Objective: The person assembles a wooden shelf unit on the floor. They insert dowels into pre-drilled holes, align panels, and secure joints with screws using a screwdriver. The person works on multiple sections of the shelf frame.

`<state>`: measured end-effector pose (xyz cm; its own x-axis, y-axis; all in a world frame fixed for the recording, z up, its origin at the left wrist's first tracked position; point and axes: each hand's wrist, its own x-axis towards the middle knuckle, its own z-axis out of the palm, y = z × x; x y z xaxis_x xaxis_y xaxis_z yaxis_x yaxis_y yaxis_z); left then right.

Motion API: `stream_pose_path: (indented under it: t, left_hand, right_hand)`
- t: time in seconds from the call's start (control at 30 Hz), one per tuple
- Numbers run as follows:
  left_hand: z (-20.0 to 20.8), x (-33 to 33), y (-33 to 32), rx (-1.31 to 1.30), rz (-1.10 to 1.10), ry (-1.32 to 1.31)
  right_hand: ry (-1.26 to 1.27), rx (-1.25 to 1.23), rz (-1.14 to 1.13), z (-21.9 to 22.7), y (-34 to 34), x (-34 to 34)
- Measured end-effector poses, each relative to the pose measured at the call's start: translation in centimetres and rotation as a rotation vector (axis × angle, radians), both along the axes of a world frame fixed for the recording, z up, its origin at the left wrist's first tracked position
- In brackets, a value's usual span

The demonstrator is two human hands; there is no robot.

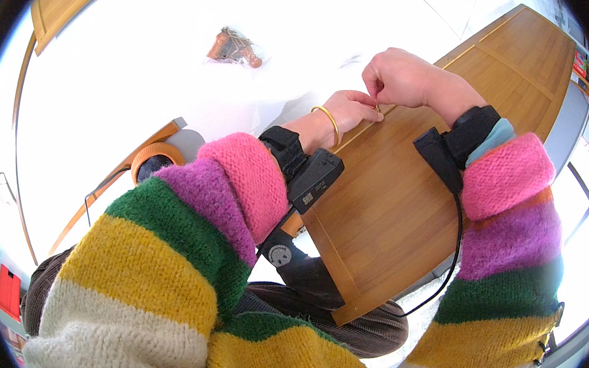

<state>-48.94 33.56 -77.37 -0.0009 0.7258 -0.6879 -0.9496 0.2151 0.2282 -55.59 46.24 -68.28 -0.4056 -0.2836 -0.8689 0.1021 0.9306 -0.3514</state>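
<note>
A long wooden panel with a thin groove along its edges lies slantwise across my lap. At its far long edge my two hands meet. My left hand, with a gold bangle at the wrist, rests on that edge, thumb and fingers pinched together. My right hand comes over from the right, its fingertips pressed together just above the left ones. A tiny light-coloured piece shows between the fingertips; its kind is too small to make out, and the fingers partly hide it.
A clear plastic bag of orange-brown wooden pieces and small hardware lies on the white surface beyond. Left of my arm are a roll of orange tape and a wooden strip. A black cable hangs from my right wrist past the panel.
</note>
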Motion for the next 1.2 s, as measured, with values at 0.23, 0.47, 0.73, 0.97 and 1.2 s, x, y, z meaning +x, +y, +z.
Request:
stream_pose_path:
  t: [0.23, 0.47, 0.73, 0.97, 1.2]
  left_hand:
    - [0.2, -0.1, 0.0, -0.022, -0.022, 0.03]
    - [0.3, -0.2, 0.0, -0.018, -0.014, 0.002]
    - [0.4, -0.4, 0.1, -0.023, -0.024, -0.027]
    - [0.6, -0.3, 0.1, 0.008, 0.002, -0.017]
    - [1.3, -0.6, 0.1, 0.029, -0.023, -0.016]
  right_hand:
    - [0.011, 0.079, 0.107, 0.1, -0.6, -0.2]
    - [0.052, 0.046, 0.156, 0.2, -0.8, -0.4]
    - [0.099, 0.06, 0.233, 0.2, -1.4, -0.3]
    - [0.06, 0.169, 0.276, -0.1, -2.4, -0.6]
    - [-0.442, 0.192, -0.309, 0.4, 0.0, -1.1]
